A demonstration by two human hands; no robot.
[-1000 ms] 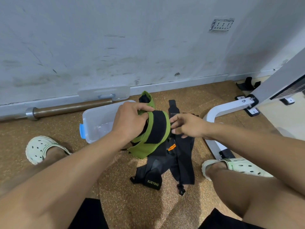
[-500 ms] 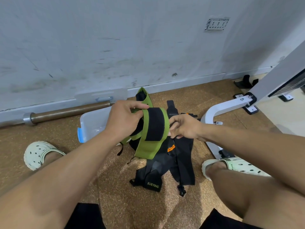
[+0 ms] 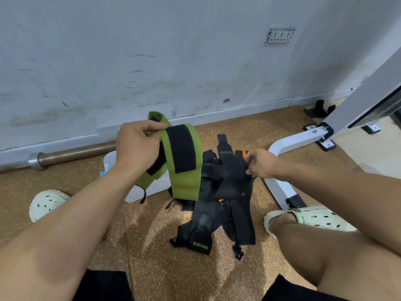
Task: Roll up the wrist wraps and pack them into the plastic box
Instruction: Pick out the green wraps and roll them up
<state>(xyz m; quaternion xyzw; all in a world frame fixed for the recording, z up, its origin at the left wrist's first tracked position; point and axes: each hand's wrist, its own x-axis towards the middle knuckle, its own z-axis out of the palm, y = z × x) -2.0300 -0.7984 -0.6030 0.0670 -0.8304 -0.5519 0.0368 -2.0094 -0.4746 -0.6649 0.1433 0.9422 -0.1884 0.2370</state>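
Wall, pale and scuffed, fills the upper view; a socket plate sits high on it at right. Cork-brown floor below. White bench frame slants in from the right, its foot bar running down beside the right shoe. Barbell lies along the wall base at left, its near end hidden behind the left arm. Left shoe on the floor at far left.

Box, clear plastic, on the floor between barbell and wraps; largely covered by the left forearm and the hanging green wrap, so its contents cannot be told. A blue clip shows at its left edge.

Black wraps, a loose heap on the floor at centre, unrolled; one end tab reads XUEYING, an orange band shows near the top and middle of the heap.

Green wrap, with a black hook strip on its face, is lifted off the floor, draped over the left hand and hanging down in two tails in front of the box. Thumb and fingers pinch it at the top fold.

Right hand is low at the heap's upper right edge, fingers curled and pinching black strap beside the orange band.
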